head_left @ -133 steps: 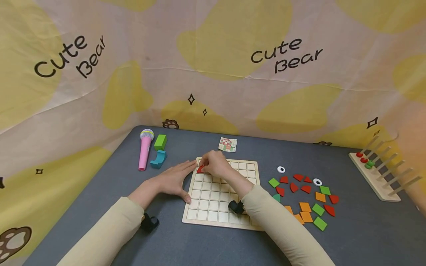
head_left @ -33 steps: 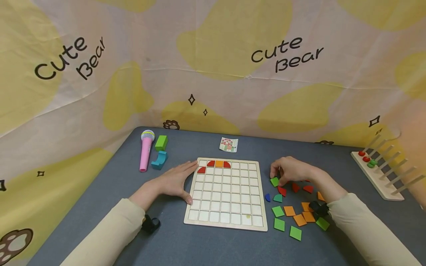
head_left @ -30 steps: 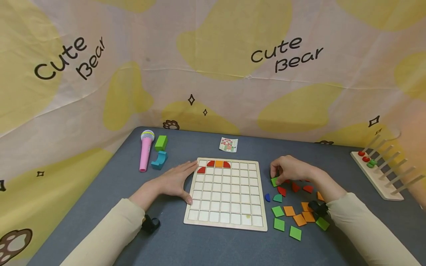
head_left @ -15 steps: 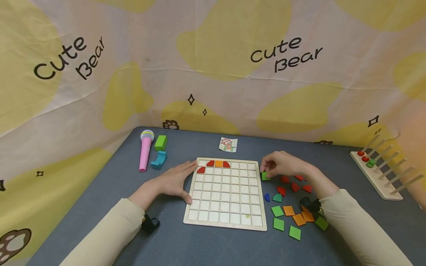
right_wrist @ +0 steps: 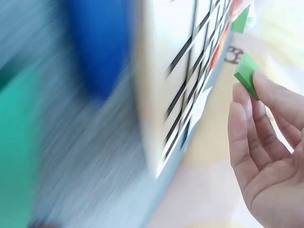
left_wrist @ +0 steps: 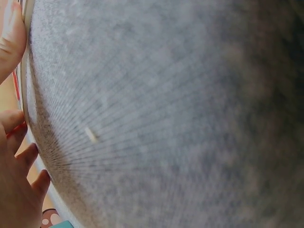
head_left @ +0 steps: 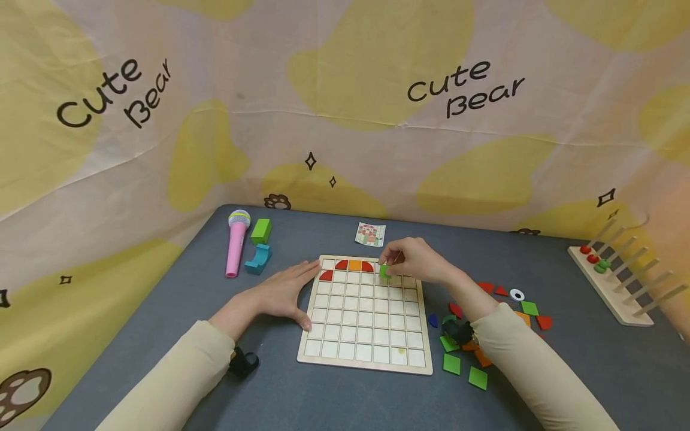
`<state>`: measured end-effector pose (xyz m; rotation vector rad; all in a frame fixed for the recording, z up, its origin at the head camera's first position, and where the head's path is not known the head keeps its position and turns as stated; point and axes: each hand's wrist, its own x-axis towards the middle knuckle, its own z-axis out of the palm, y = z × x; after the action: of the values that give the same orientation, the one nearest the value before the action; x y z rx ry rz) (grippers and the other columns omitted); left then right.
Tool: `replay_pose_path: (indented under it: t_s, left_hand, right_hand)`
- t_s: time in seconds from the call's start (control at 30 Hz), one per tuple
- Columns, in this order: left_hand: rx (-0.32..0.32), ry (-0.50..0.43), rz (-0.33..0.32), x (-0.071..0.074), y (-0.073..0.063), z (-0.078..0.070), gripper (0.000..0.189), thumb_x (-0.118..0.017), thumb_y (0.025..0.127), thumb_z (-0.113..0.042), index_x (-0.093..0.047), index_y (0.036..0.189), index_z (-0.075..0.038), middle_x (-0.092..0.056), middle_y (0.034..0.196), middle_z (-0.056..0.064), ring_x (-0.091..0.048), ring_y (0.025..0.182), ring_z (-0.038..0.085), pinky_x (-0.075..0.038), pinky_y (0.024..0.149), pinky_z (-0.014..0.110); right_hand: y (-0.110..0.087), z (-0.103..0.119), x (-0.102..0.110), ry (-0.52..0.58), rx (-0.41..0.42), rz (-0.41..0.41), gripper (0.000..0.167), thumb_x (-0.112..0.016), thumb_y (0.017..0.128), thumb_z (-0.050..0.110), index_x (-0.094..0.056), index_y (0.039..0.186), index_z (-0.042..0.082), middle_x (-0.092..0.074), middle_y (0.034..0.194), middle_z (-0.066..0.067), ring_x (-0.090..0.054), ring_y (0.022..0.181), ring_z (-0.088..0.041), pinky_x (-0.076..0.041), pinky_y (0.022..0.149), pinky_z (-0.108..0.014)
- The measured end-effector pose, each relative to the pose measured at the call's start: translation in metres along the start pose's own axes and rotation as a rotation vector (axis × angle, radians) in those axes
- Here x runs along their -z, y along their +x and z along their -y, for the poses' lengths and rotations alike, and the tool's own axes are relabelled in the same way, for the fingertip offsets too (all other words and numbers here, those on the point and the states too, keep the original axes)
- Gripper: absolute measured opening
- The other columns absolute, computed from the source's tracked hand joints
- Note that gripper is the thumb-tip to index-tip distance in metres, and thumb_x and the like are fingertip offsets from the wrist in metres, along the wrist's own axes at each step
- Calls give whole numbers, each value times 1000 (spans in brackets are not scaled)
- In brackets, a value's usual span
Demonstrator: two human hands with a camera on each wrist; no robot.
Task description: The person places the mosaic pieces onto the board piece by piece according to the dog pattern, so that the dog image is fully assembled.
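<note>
Between its thumb and fingers my right hand point(head_left: 415, 258) pinches a green square tile point(head_left: 384, 272), held over the upper part of the white gridded board point(head_left: 363, 335). The right wrist view shows the same green tile point(right_wrist: 247, 75) at the fingertips. My left hand point(head_left: 279, 293) rests along the board's left edge with its fingers spread, and the left wrist view shows fingers point(left_wrist: 28, 156) at that edge. On the board's top row lie two red quarter-round tiles and an orange square tile point(head_left: 354, 265); another red quarter-round tile point(head_left: 326, 275) lies in the row below.
Loose green, orange, red and blue tiles lie right of the board, partly behind the right forearm, including a green tile point(head_left: 477, 378). A pattern card point(head_left: 370, 234) lies behind the board. A pink toy microphone point(head_left: 235, 245) and blocks stand left; a pegged wooden rack point(head_left: 611, 287) stands right.
The right hand picked up the green tile from the loose pieces and carried it left over the board's upper rows. The left hand has stayed at the board's edge.
</note>
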<state>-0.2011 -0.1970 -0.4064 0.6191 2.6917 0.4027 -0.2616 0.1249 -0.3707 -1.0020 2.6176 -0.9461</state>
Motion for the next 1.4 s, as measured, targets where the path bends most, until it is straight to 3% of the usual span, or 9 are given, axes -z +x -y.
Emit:
replay_pose_path:
  t_s: [0.4, 0.63, 1.03, 1.4]
  left_hand:
    - [-1, 8, 0, 0, 1, 0, 127, -80, 63, -68, -18, 159, -15, -12, 169, 3, -13, 156, 33, -20, 122, 63]
    - [-12, 7, -5, 1, 0, 0, 128, -80, 63, -68, -17, 159, -15, -13, 169, 4, -13, 156, 33, -20, 121, 64]
    - [-16, -8, -3, 2, -2, 0, 127, -81, 63, -67, -16, 160, -15, -13, 169, 6, -12, 157, 34, -19, 122, 64]
    - [-37, -12, -9, 1, -1, 1, 128, -81, 63, -68, -17, 159, -13, -12, 169, 5, -12, 157, 35, -18, 122, 63]
  right_hand:
    - [42, 38, -37, 56, 25, -21, 10, -71, 88, 7, -76, 96, 12, -76, 91, -5, -68, 79, -9, -54, 72, -23]
    - [58, 55, -54, 125, -13, -12, 12, -70, 86, 0, -76, 95, 5, -76, 91, -10, -68, 78, -11, -54, 71, -20]
    - [65, 72, -73, 28, -65, 6, 11, -74, 82, 0, -77, 91, 6, -76, 86, -7, -65, 71, -10, -48, 62, -16]
    - [65, 72, -78, -19, -37, 14, 9, -73, 84, 2, -77, 89, 8, -76, 85, -4, -65, 75, -10, -52, 70, -22]
